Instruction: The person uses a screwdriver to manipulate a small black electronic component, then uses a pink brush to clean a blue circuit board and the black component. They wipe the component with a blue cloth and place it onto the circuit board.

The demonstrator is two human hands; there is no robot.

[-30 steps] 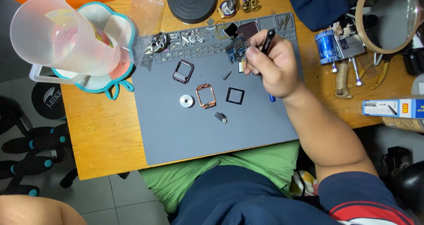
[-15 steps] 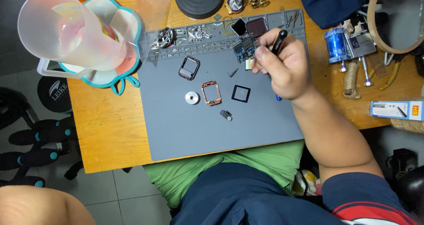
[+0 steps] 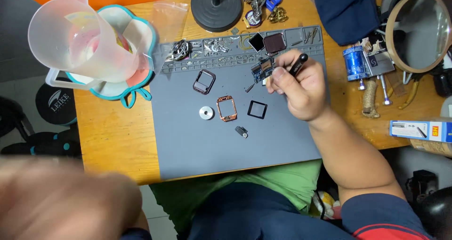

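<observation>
My right hand (image 3: 301, 87) rests on the grey work mat (image 3: 197, 141) and grips a thin black tool (image 3: 297, 65), its tip down at a small blue circuit board (image 3: 262, 70) near the mat's top. On the mat lie a dark watch frame (image 3: 204, 81), a copper-coloured frame (image 3: 227, 108), a black square ring (image 3: 257, 109), a silver disc (image 3: 206, 113) and a small dark part (image 3: 241, 131). My left hand (image 3: 61, 202) is a blur at the lower left, off the table; what it holds cannot be made out.
A clear plastic jug (image 3: 77, 37) stands on a teal-edged tray (image 3: 134, 77) at the left. A black round stand base (image 3: 216, 2) sits at the back. Tools, a blue cylinder (image 3: 353, 63) and a round magnifier (image 3: 416, 28) crowd the right side.
The view has shifted slightly. My blurred left hand has come up larger at the lower left. The right hand stays at the circuit board with the tool.
</observation>
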